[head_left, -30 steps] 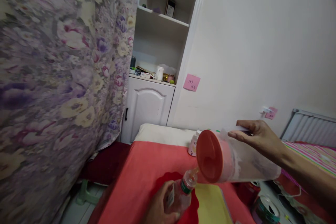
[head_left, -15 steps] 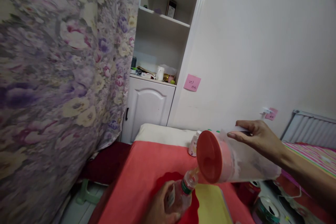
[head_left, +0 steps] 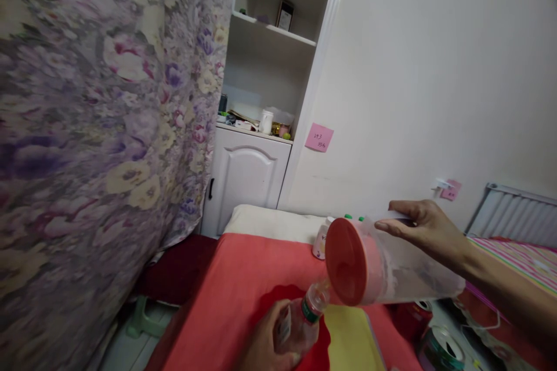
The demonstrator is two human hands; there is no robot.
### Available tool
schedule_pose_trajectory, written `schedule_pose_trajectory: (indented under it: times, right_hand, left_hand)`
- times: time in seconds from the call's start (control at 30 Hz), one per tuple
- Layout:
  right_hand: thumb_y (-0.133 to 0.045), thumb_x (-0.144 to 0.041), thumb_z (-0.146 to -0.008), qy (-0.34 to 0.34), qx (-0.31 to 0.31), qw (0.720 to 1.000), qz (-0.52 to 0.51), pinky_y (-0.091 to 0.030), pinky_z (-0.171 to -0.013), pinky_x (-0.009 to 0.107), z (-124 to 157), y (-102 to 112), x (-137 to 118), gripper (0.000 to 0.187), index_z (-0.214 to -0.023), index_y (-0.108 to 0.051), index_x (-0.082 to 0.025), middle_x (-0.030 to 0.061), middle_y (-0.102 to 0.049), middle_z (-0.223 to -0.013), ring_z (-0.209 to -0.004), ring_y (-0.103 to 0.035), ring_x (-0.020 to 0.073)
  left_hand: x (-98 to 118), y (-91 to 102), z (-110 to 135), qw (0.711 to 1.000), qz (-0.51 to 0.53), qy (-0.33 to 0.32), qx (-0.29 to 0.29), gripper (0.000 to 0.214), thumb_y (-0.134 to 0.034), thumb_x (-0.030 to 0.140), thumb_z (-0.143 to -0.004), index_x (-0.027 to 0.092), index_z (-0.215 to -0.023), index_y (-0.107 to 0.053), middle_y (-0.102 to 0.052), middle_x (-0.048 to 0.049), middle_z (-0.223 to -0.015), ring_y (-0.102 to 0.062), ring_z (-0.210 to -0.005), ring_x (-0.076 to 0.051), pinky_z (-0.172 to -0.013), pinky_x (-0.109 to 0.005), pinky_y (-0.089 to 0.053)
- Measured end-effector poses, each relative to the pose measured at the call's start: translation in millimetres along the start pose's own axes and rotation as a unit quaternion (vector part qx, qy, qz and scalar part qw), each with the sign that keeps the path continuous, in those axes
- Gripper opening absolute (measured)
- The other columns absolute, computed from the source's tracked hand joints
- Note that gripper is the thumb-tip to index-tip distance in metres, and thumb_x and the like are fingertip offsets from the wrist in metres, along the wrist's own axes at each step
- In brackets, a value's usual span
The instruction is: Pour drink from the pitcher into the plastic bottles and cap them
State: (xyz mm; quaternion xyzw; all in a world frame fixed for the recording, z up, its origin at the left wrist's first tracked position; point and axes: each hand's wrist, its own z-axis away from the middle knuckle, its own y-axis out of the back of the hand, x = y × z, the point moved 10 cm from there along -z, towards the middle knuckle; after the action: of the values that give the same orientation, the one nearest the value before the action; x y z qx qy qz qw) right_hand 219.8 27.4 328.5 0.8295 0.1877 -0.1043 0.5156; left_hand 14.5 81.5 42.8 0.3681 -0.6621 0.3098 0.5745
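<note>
My left hand point(head_left: 272, 342) is wrapped round a clear plastic bottle point(head_left: 300, 324) with a green label band, tilted with its open neck up and to the right. My right hand point(head_left: 424, 223) grips the handle of a translucent pitcher point(head_left: 413, 272) with a red-orange lid point(head_left: 347, 262). The pitcher lies nearly on its side, and its lid end meets the bottle mouth. Something amber shows at the mouth where the two meet; whether liquid is flowing I cannot tell. Beneath the bottle is a red scalloped mat point(head_left: 324, 353), beside a yellow board point(head_left: 350, 339).
A coral cloth point(head_left: 256, 261) covers the table. Behind the pitcher stands a white patterned container point(head_left: 319, 243). Drink cans, one red point(head_left: 413, 319) and one green point(head_left: 441, 348), are at the lower right. A floral curtain point(head_left: 108, 127) hangs left; a white cabinet point(head_left: 250, 168) stands behind.
Hardly anything differs. The pitcher and bottle keep their tilted, mouth-to-mouth pose, with only a very slight shift of both hands.
</note>
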Motion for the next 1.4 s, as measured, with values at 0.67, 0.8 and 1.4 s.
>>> schedule_pose_trajectory:
  times: [0.67,0.8,1.4]
  right_hand:
    - [-0.061,-0.063,-0.081,0.013,-0.015,1.000,-0.002,-0.019,-0.047,0.026,-0.6,-5.5,-12.0,0.052,-0.059,-0.035,-0.023,-0.0067,-0.027,-0.056,-0.054,-0.028,0.0100]
    - [-0.060,-0.063,-0.081,0.013,-0.019,1.000,0.008,-0.019,-0.048,0.026,-1.5,-8.6,-14.5,0.053,-0.059,-0.034,-0.023,-0.0067,-0.027,-0.056,-0.055,-0.027,0.0098]
    - [-0.062,-0.063,-0.080,0.048,-0.024,0.998,0.042,-0.018,-0.046,0.026,-5.7,-15.7,-40.0,0.053,-0.055,-0.040,-0.022,-0.0069,-0.030,-0.052,-0.051,-0.028,0.0092]
  left_hand:
    - [-7.0,3.1,-2.1,1.000,0.017,-0.010,0.004,0.063,-0.060,0.000,-0.057,0.021,-0.116,-0.055,-0.071,-0.0070,-0.121,-0.064,-0.117,-0.029,-0.099,-0.040,-0.048]
    - [-10.4,5.6,-2.1,1.000,0.005,-0.019,0.002,0.065,-0.059,-0.002,-0.057,0.020,-0.118,-0.055,-0.070,-0.0075,-0.124,-0.062,-0.120,-0.028,-0.101,-0.039,-0.047]
    - [7.5,5.8,3.2,0.999,0.008,-0.032,0.007,0.060,-0.060,-0.001,-0.057,0.020,-0.112,-0.059,-0.074,-0.0034,-0.110,-0.068,-0.107,-0.027,-0.091,-0.034,-0.052]
